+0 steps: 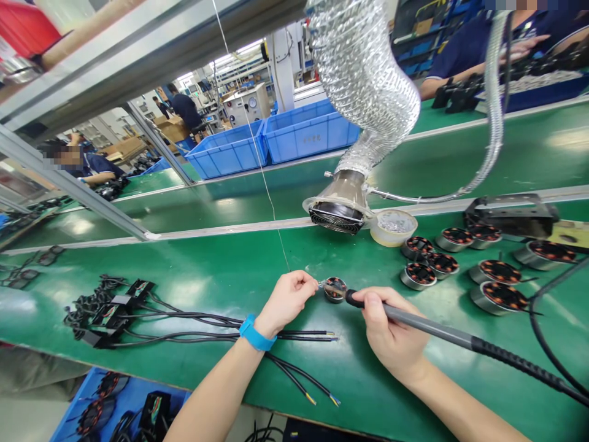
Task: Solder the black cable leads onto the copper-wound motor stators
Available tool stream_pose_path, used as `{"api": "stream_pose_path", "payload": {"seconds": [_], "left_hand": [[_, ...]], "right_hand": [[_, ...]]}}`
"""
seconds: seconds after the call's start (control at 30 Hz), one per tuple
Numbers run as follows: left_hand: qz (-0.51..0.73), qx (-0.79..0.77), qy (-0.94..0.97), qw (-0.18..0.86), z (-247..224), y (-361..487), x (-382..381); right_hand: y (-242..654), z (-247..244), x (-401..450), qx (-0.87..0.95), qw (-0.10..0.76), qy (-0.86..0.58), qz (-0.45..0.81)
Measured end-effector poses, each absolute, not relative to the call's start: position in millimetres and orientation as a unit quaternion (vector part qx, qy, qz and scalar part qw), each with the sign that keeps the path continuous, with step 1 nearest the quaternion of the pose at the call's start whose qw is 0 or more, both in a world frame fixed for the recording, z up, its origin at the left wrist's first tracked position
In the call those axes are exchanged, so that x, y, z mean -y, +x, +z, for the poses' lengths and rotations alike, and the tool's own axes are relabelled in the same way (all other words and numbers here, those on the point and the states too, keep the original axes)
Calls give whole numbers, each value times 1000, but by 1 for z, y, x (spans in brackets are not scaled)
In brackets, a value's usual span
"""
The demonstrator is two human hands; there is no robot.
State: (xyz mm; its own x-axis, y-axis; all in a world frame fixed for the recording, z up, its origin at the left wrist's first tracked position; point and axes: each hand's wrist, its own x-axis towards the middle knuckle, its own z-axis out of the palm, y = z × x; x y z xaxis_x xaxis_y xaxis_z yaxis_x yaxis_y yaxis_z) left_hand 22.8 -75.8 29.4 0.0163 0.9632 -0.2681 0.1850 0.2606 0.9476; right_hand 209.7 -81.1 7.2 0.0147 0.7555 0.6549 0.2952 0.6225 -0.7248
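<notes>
My right hand (pixel 394 331) grips a soldering iron (pixel 427 325) with a grey handle and a dark cable sleeve. The iron's tip end reaches a small round motor part (pixel 334 291) with copper windings, lying on the green bench. My left hand (pixel 289 296), with a blue band (pixel 256 333) at the wrist, pinches thin solder wire (pixel 275 215) that runs down from above. Its fingertips are just left of the motor part. Whether tip and wire touch the part is too small to tell. Under my left wrist lie black cables (pixel 211 319) with stripped coloured ends.
Several larger wound motor parts (pixel 499 298) stand at the right, near a tub of metallic bits (pixel 393 227). A fume duct (pixel 368 92) hangs over the bench. Black boxed units (pixel 110 316) lie left. Blue bins (pixel 308 132) stand behind; another (pixel 76 402) is below. Other people sit beyond.
</notes>
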Motion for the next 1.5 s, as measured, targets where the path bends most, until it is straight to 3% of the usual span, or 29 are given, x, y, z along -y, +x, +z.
{"api": "stream_pose_path", "payload": {"seconds": [0.37, 0.73, 1.03, 1.3, 1.5], "left_hand": [[367, -597, 485, 523, 28, 23, 75], [371, -592, 487, 524, 28, 23, 75], [379, -584, 489, 526, 25, 23, 75], [413, -620, 537, 395, 15, 17, 61], [391, -578, 500, 514, 10, 6, 55]], "right_hand": [[209, 13, 75, 674, 570, -430, 187], [205, 12, 65, 767, 526, -335, 153], [203, -4, 56, 831, 401, -341, 179], [210, -12, 36, 842, 375, -300, 248], [213, -19, 29, 819, 419, -306, 243]]}}
